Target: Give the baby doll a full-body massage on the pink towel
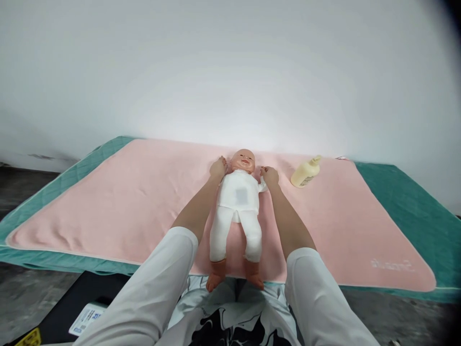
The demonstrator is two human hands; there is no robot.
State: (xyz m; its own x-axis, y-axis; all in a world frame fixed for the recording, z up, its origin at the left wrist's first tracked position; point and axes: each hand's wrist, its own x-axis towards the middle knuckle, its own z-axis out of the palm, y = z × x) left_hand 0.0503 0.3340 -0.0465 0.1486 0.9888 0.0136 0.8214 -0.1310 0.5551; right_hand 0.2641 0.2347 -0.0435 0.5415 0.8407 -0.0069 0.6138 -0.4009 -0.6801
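A baby doll [238, 192] with a white cloth body lies on its back on a pink mat [144, 202], head away from me and feet at the near edge. My left hand [218, 168] is closed around the doll's hand beside its head on the left. On the other side, my right hand [270, 176] grips the doll's other hand between thumb and fingers. Both doll arms are bent up toward the head. The fingers of both my hands are small in view and partly hidden.
A pale yellow pump bottle [305, 172] lies tilted on the mat to the right of my right hand. Under the mat is a green padded cover [414, 206]. A white wall [230, 72] rises behind. A black object with a white label [86, 318] is at lower left.
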